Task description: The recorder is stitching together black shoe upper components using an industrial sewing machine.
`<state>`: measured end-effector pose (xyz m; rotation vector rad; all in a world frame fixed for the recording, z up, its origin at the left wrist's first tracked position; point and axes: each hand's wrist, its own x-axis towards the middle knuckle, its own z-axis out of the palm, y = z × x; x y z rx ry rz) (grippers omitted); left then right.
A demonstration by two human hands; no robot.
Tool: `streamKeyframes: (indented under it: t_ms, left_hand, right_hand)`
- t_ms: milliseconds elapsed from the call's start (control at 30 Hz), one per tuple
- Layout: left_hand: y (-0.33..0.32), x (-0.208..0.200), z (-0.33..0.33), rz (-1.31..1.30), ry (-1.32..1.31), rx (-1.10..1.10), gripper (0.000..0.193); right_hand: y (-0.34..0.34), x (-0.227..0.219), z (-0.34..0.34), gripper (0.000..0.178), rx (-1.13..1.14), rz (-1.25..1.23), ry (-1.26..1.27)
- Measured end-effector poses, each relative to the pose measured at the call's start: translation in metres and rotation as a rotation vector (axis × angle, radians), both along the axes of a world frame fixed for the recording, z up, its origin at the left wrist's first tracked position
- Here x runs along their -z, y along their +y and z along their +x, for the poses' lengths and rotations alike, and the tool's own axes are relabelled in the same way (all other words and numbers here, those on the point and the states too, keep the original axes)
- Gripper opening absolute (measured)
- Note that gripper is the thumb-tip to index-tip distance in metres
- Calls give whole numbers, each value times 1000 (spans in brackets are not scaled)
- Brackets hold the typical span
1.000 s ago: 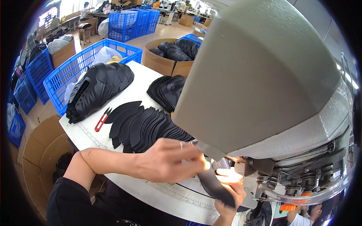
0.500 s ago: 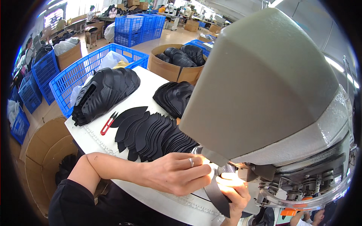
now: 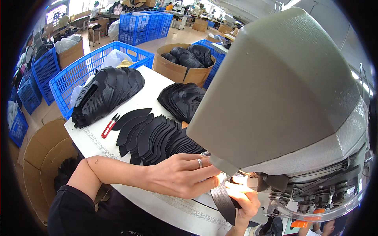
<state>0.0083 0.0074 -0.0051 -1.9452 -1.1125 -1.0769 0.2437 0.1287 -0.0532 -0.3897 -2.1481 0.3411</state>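
A curved dark fabric piece [image 3: 223, 200] hangs below the front of a grey sewing machine head [image 3: 271, 98]. My left hand [image 3: 187, 176], with a ring on one finger, is closed, its fingertips at the upper part of the piece and partly hidden by the machine. From the right side, my right hand [image 3: 245, 198] grips the same piece, fingers bent round its edge under a bright light. The machine hides the needle area. Just beyond my left hand, a fanned row of black curved pieces [image 3: 157, 135] lies on the white table [image 3: 146, 88].
Red-handled thread snips [image 3: 108, 128] lie left of the row. Black shoe uppers [image 3: 110, 92] are stacked near a blue crate [image 3: 65, 84], with another stack [image 3: 181, 100] behind the row. A cardboard barrel [image 3: 43, 157] stands by my left elbow; another carton [image 3: 167, 70] holds black parts.
The fabric piece has turned slightly, showing more of its woven face, and my right fingers have shifted on it. My left hand stays almost in place. The whole view has shifted a little.
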Motion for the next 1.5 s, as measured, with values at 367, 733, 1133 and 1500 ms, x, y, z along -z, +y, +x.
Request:
streamKeyframes:
  t_ms: [367, 733, 1133, 1500]
  left_hand:
    - [-3, 0, 1, -3, -2, -8, 19]
    - [-1, 0, -1, -29, -24, 9, 20]
    - [-5, -5, -2, -52, -24, 2, 20]
    - [-5, -4, 1, -46, -2, 8, 22]
  right_hand:
    - [-15, -24, -16, 22, -3, 86, -62]
    - [-24, -14, -20, 19, 73, 98, 6]
    - [-47, -10, -33, 24, 152, 1, 38]
    - [-54, -14, -44, 24, 148, 111, 56]
